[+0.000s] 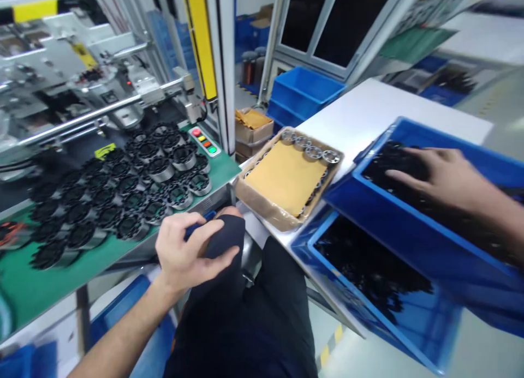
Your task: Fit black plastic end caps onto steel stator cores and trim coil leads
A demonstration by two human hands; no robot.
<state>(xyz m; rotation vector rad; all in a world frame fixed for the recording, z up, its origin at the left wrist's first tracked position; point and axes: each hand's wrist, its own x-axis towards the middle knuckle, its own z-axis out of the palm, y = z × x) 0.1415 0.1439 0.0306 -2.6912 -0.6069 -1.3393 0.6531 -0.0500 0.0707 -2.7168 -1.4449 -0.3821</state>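
Note:
My left hand (186,252) is held above my lap, thumb and fingers apart, with nothing seen in its grasp. It is nearest to the edge of the green workbench (225,171). Many metal rings with black plastic parts on them (161,168) stand in rows on that bench. At the right, my right hand (444,176) reaches into the upper blue bin (409,209). Its thumb and fingers are around a dark, rounded black plastic part (413,166), among many loose black parts. Motion blur hides the part's details.
A lower blue bin (380,326) holds more black parts. Between bench and bins, a cardboard box (266,206) contains metal rings (314,152) and a yellow-brown sheet (286,176). A machine (118,105) stands behind the bench, beside a button panel (204,142). Blue crates (303,86) are stacked behind.

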